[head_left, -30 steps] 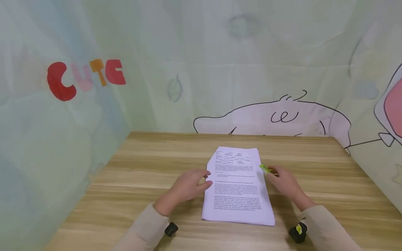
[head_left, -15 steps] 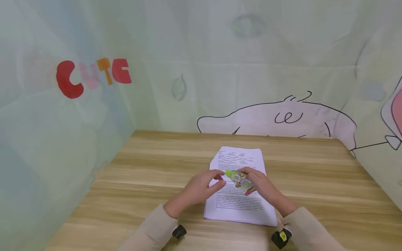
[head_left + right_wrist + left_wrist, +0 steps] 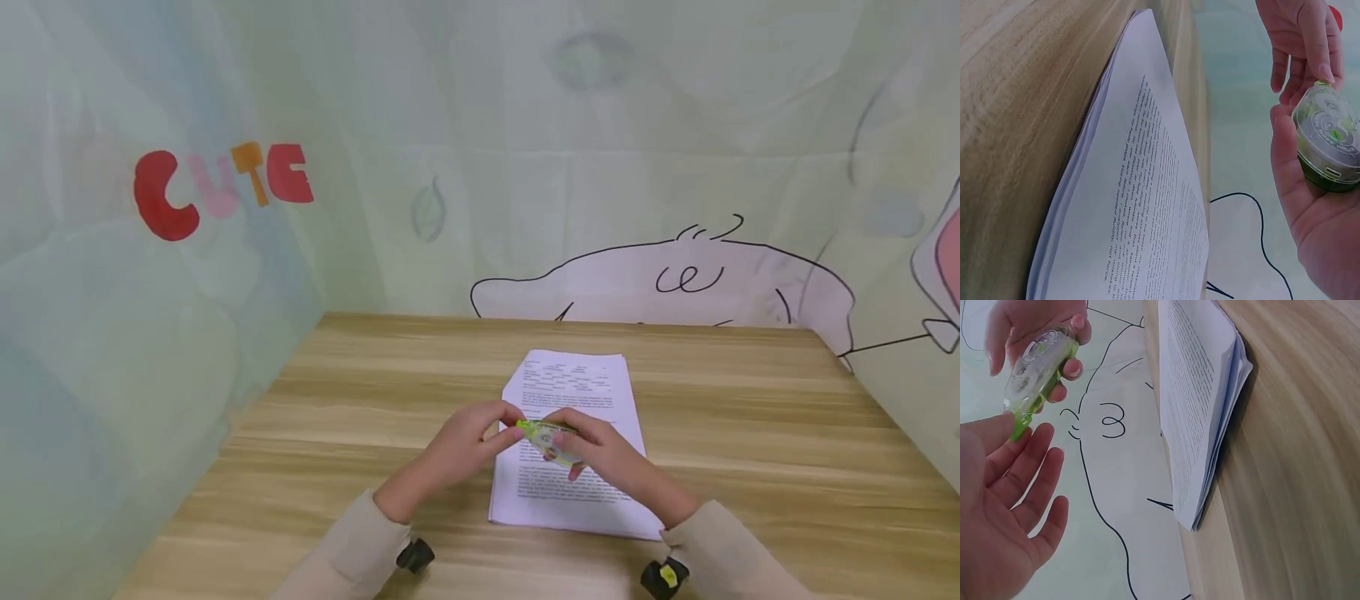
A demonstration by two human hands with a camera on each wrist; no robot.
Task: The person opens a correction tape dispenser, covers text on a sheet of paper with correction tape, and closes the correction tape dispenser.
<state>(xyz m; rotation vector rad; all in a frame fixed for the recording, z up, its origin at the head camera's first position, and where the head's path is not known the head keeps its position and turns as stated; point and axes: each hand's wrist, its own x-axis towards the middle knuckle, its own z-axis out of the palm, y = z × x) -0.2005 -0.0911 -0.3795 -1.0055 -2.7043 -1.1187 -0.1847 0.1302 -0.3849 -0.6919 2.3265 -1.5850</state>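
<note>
My right hand [image 3: 611, 457] holds a clear and green correction tape dispenser [image 3: 542, 438] above the printed pages, its fingers curled round the body. Through the clear casing [image 3: 1329, 128] the spools show in the right wrist view. From the other side my left hand [image 3: 459, 446] pinches the narrow green tip [image 3: 1020, 428] between thumb and index finger; its remaining fingers spread loosely in the left wrist view. Under both hands lies a stack of printed sheets [image 3: 540, 507], partly covered by them in the head view.
The stack rests on a wood-grain table [image 3: 360, 392], its sheets slightly uneven at the edges. Behind the table hangs a pale backdrop [image 3: 480, 167] with a cartoon outline, and coloured letters [image 3: 165, 196] are at the left. Dark devices [image 3: 415, 556] sit at both wrists.
My right hand has brought the dispenser leftward from the right edge of the pages to over them. My left thumb and finger have closed on its green tip.
</note>
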